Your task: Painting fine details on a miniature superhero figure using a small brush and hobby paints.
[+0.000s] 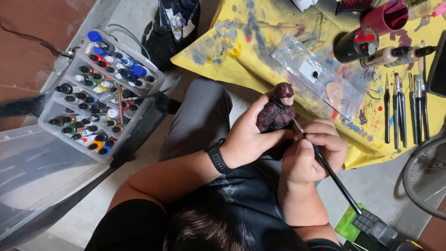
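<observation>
My left hand (pixel 246 137), with a black watch on the wrist, grips a small dark red figure bust (pixel 278 111) with a masked head, held upright above my lap. My right hand (pixel 312 155) pinches a thin black paintbrush (pixel 332 174). Its fine tip touches the figure's side near the shoulder. The two hands rest against each other. The lower part of the figure is hidden by my fingers.
A clear plastic rack of several small paint bottles (pixel 100 93) sits at the left. A paint-stained yellow cloth (pixel 260 51) covers the table ahead, with a clear plastic bag (pixel 316 79), a row of brushes (pixel 406 111), dark jars (pixel 355 44) and dropper bottles (pixel 395 53). A green-and-grey device (pixel 367 227) lies at the lower right.
</observation>
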